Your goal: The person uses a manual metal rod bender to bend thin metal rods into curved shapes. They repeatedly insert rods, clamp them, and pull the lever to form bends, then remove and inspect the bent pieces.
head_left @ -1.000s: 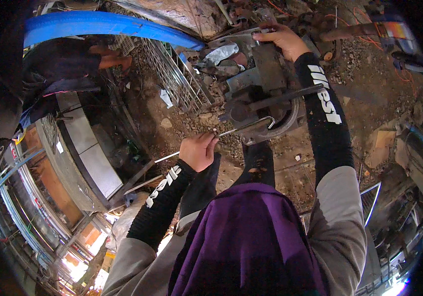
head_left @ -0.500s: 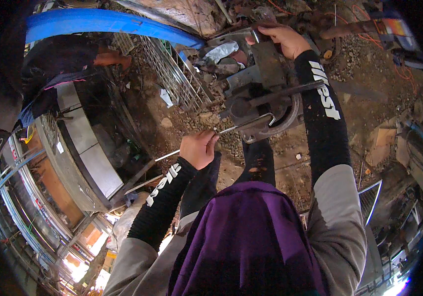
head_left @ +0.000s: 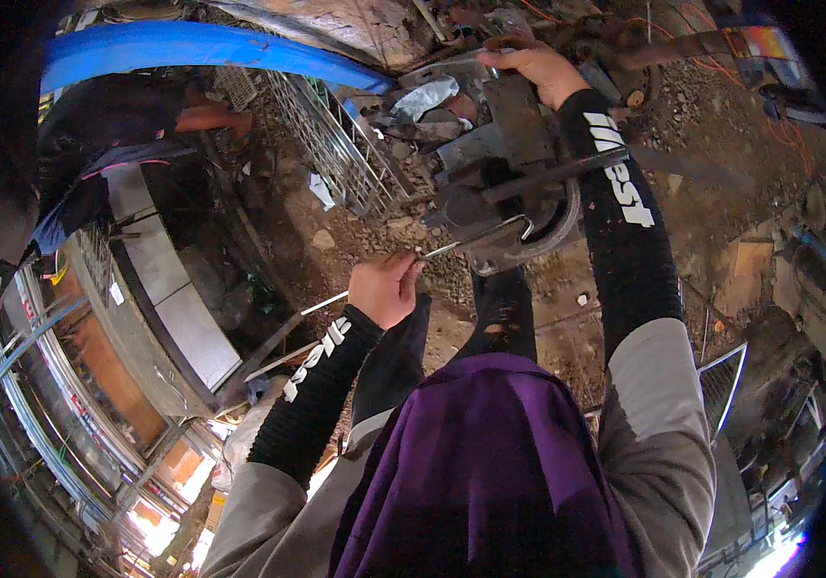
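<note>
My left hand (head_left: 384,289) is closed round a thin metal rod (head_left: 444,250), which sticks out past both sides of the fist. The rod's far end is bent into a hook and lies over the near part of a heavy, dark bench vise (head_left: 496,125). The vise's handle bar (head_left: 553,176) slants across it toward my right forearm. My right hand (head_left: 540,72) reaches over the vise's far end, its fingers curled together. What those fingers grip, if anything, is too small and dark to make out.
Left of the vise lie a metal grating (head_left: 336,144) and a white scrap (head_left: 320,191). A blue beam (head_left: 211,48) arches across the far left. Another person's arm (head_left: 213,118) shows beside a grey-topped bench (head_left: 182,299); another arm reaches in at far right. Orange cord lies there.
My right hand has shifted slightly left and away from me over the vise's far end. A shiny small piece seen at its fingertips earlier no longer shows clearly. The left hand barely moves.
</note>
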The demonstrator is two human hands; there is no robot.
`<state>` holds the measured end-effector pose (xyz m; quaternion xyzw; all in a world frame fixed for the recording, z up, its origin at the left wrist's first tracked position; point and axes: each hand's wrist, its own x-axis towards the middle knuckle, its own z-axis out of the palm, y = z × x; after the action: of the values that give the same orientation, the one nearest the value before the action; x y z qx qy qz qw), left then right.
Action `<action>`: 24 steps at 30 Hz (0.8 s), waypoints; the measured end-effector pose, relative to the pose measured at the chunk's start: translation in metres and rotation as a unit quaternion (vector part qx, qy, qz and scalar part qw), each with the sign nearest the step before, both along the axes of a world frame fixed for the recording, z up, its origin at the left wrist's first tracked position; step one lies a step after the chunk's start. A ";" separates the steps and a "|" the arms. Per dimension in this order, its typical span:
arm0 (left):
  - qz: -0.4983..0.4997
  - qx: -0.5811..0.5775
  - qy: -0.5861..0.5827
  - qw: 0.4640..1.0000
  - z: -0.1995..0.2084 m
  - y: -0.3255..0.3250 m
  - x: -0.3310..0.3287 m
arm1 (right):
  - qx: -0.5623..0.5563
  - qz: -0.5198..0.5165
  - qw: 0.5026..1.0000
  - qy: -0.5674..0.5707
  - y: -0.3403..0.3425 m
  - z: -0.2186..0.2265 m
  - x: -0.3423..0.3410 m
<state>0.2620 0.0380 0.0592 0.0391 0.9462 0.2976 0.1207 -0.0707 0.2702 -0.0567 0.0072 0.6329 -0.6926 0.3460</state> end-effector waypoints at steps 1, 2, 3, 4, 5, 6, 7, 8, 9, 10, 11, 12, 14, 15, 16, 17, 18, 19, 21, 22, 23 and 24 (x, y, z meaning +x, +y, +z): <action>0.001 0.001 0.006 1.000 0.000 0.001 0.000 | 0.062 -0.006 0.997 0.051 -0.003 -0.002 0.001; 0.002 -0.006 0.005 1.000 -0.001 0.002 0.000 | 0.075 -0.008 0.995 0.062 -0.002 -0.003 0.001; 0.007 -0.014 0.004 1.000 -0.001 0.001 0.002 | 0.086 -0.007 0.994 0.073 -0.003 -0.001 0.001; 0.012 -0.022 0.004 1.000 -0.001 0.001 0.003 | 0.098 -0.006 0.992 0.084 -0.005 0.000 0.002; 0.014 -0.028 0.022 0.999 -0.003 0.001 0.005 | 0.073 -0.011 0.995 0.069 -0.006 0.002 0.004; 0.015 -0.034 0.041 0.998 -0.004 0.002 0.006 | 0.049 -0.019 0.997 0.055 -0.005 0.001 0.005; 0.015 -0.039 0.060 0.997 -0.004 0.003 0.006 | 0.025 -0.026 0.999 0.042 -0.003 0.001 0.006; 0.021 -0.038 0.069 0.997 -0.004 0.004 0.006 | 0.008 -0.020 0.999 0.037 -0.001 0.001 0.005; 0.027 -0.036 0.078 0.996 -0.002 0.007 0.004 | -0.010 -0.016 0.999 0.032 0.002 -0.001 0.002; 0.032 -0.035 0.087 0.995 0.000 0.008 0.003 | -0.028 -0.012 0.999 0.028 0.006 -0.004 0.001; 0.025 -0.031 0.064 0.997 0.000 0.007 0.001 | -0.018 -0.022 0.999 0.028 0.009 -0.006 0.002; 0.022 -0.029 0.041 0.999 0.001 0.003 0.002 | -0.011 -0.029 0.999 0.027 0.009 -0.005 0.005; 0.017 -0.018 -0.002 1.000 0.003 0.002 0.001 | 0.008 -0.054 0.996 0.074 0.012 -0.002 0.011; 0.015 -0.010 -0.020 1.000 0.007 0.002 -0.004 | 0.018 -0.073 0.990 0.123 0.018 -0.003 0.014; 0.011 -0.002 -0.037 0.999 0.010 0.002 -0.007 | 0.029 -0.093 0.980 0.171 0.027 -0.003 0.016; 0.001 -0.002 -0.031 1.000 0.008 0.001 -0.008 | 0.041 -0.139 0.977 0.154 0.041 -0.002 0.023; -0.003 -0.005 -0.023 1.000 0.004 -0.002 -0.005 | 0.048 -0.179 0.973 0.138 0.052 0.005 0.034; -0.009 -0.006 -0.017 1.000 0.002 -0.004 -0.003 | -0.004 -0.236 0.966 0.108 0.066 0.010 0.049; 0.004 -0.002 -0.005 1.000 0.000 -0.003 -0.001 | -0.168 -0.355 0.918 0.044 0.092 0.019 0.082; 0.013 0.000 -0.001 1.000 0.001 -0.002 0.001 | -0.231 -0.392 0.891 0.001 0.095 0.034 0.104; 0.023 -0.004 -0.009 1.000 0.002 -0.001 0.002 | -0.293 -0.425 0.856 -0.039 0.098 0.057 0.128; 0.032 -0.009 -0.018 0.999 0.002 -0.001 0.003 | -0.352 -0.455 0.814 -0.080 0.099 0.080 0.146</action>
<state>0.2651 0.0374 0.0615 0.0021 0.9472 0.2937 0.1284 0.0755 0.3692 0.0232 0.2273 0.2401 -0.9436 0.0196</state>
